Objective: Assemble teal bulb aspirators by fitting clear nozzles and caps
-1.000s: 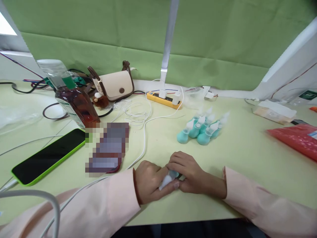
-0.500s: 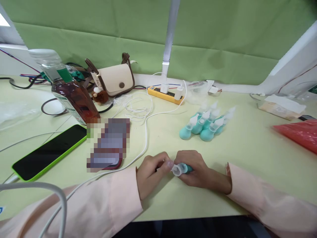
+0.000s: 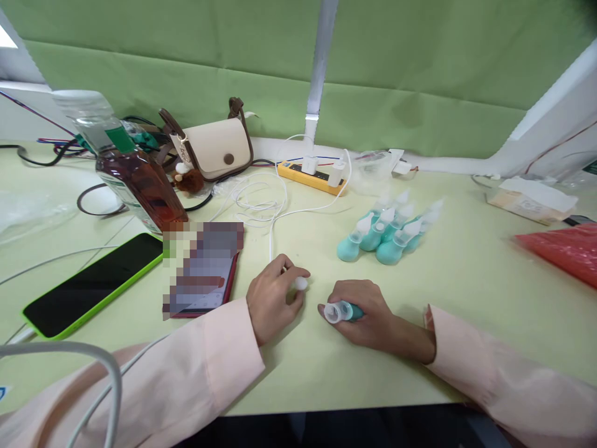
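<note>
My right hand [image 3: 366,314] is wrapped round a teal bulb with a clear open collar [image 3: 333,312], whose mouth points left. To its left, my left hand [image 3: 275,298] holds a small whitish translucent piece [image 3: 301,284] between thumb and fingers, apart from the collar. Beyond my right hand, several teal bulbs with pointed translucent tips stand in a cluster, one of them a teal bulb [image 3: 349,249] at the left front.
A red-cased phone [image 3: 231,277], a green-cased phone [image 3: 97,283] and an amber bottle [image 3: 144,186] are on the left. Behind are a cream bag [image 3: 219,149], a yellow power strip [image 3: 303,178] and white cables. A tissue pack [image 3: 532,200] and red plastic [image 3: 564,249] lie right.
My left hand has moved up and left, away from the collar, and the whitish piece now shows in its fingers. My right hand has hardly moved.
</note>
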### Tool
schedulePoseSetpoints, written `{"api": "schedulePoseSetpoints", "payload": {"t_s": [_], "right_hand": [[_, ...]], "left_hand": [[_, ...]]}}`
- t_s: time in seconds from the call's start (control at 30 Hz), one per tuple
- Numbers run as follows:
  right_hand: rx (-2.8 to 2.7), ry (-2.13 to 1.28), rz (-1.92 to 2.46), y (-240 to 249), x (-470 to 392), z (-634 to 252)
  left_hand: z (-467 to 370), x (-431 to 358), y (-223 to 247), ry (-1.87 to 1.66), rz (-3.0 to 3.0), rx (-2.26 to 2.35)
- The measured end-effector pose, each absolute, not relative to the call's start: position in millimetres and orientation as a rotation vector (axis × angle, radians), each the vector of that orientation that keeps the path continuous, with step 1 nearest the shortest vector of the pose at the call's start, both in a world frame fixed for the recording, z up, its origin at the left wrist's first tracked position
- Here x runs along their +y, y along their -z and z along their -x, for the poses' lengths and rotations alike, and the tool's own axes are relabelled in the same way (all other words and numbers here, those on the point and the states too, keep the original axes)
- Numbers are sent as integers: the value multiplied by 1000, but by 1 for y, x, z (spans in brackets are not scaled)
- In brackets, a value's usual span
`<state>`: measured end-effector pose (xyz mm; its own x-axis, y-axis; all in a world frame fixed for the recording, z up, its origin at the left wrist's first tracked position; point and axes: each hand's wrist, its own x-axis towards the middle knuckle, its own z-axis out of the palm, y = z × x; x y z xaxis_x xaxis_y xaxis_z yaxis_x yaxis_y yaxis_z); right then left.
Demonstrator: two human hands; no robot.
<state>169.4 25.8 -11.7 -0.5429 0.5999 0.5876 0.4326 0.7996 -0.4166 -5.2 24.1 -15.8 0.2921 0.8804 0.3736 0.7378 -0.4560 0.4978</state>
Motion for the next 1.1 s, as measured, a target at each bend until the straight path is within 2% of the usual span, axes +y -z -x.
{"api": "schedulePoseSetpoints", "payload": {"t_s": [0.4, 0.63, 0.9, 1.1], "right_hand": [[-2251, -254, 787, 10, 26, -169], [-2275, -190, 847, 14, 27, -169], [-2532, 131, 799, 15, 28, -170], [-2562, 219, 751, 12, 26, -169]], "left_hand": [[5, 24, 13, -940, -2312, 1342], [5, 17, 4, -1140, -2325, 1109], [2, 13, 8, -886, -2725, 1116], [2, 14, 4, -821, -2848, 1146]]}}
